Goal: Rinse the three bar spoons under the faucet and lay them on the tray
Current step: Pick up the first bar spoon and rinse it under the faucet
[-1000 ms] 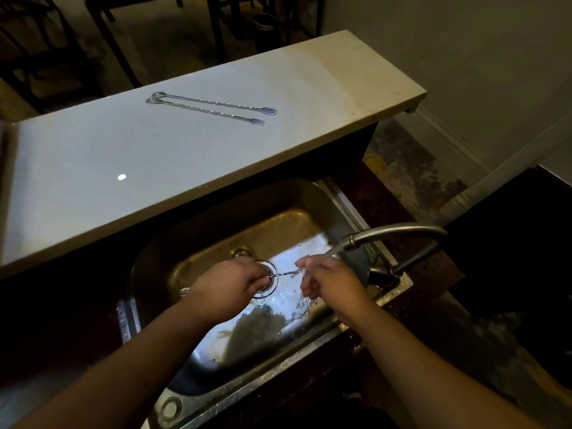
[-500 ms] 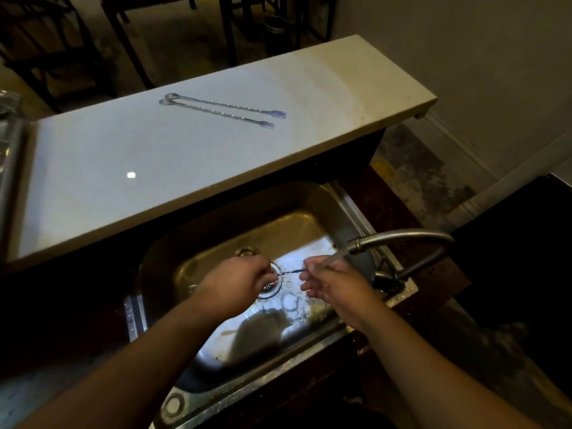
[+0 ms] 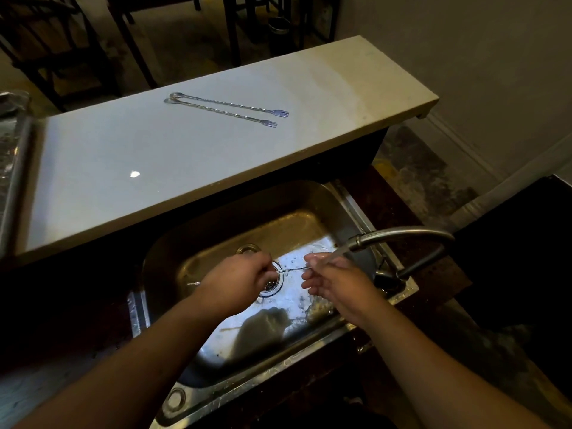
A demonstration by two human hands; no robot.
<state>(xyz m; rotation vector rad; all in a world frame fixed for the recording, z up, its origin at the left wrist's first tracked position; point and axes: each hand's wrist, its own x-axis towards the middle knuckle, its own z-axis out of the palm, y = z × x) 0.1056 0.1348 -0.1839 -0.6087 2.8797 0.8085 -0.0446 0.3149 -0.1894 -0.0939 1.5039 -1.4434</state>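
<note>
One twisted metal bar spoon [image 3: 294, 269] runs level over the steel sink [image 3: 198, 239], held at both ends. My left hand [image 3: 238, 281] is closed on its left part above the drain. My right hand [image 3: 332, 280] grips its right end under the water stream from the faucet [image 3: 399, 235]. Two more bar spoons [image 3: 226, 109] lie side by side on the pale raised counter [image 3: 154, 168], fork ends to the right. A metal tray [image 3: 12, 156] shows at the far left edge.
The faucet arches in from the right over the sink's right rim. Behind the counter stand dark chair and table legs [image 3: 130, 48]. A dark surface [image 3: 526, 258] lies to the right, and bare floor beyond the counter's end.
Both hands stay over the drain with the spoon between them. The view has shifted slightly, bringing the tray's edge in at the left.
</note>
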